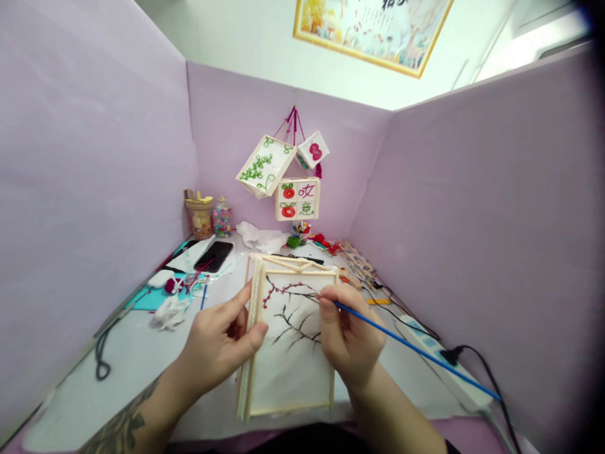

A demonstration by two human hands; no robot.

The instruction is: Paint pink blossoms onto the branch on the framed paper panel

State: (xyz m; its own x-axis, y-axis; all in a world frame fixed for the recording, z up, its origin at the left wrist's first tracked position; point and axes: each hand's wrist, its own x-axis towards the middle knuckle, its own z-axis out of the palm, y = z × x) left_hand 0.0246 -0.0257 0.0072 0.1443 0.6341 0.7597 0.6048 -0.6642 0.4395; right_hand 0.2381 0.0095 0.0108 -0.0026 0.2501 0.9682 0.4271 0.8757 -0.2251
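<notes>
My left hand (pixel 224 337) grips the left side of a wooden-framed lantern box (pixel 290 372), thumb on the front edge and fingers behind. Its white panel is painted with dark branches and small red blossoms along the upper one. Between the thumb and fingers of my right hand (pixel 352 328) is a long blue-handled paintbrush (pixel 416 350), its handle slanting down to the right. The brush tip sits by the right end of the upper branch; whether it touches the panel is hard to tell. My right hand covers part of the panel's right side.
Decorated lantern boxes (pixel 297 199) hang on the back partition. A phone (pixel 214 256), crumpled tissue (pixel 170 312) and a teal sheet (pixel 146 296) lie left. A jar of beads (pixel 222 217) stands behind them. On the right are a power strip (pixel 444 362) and black cables (pixel 491 372).
</notes>
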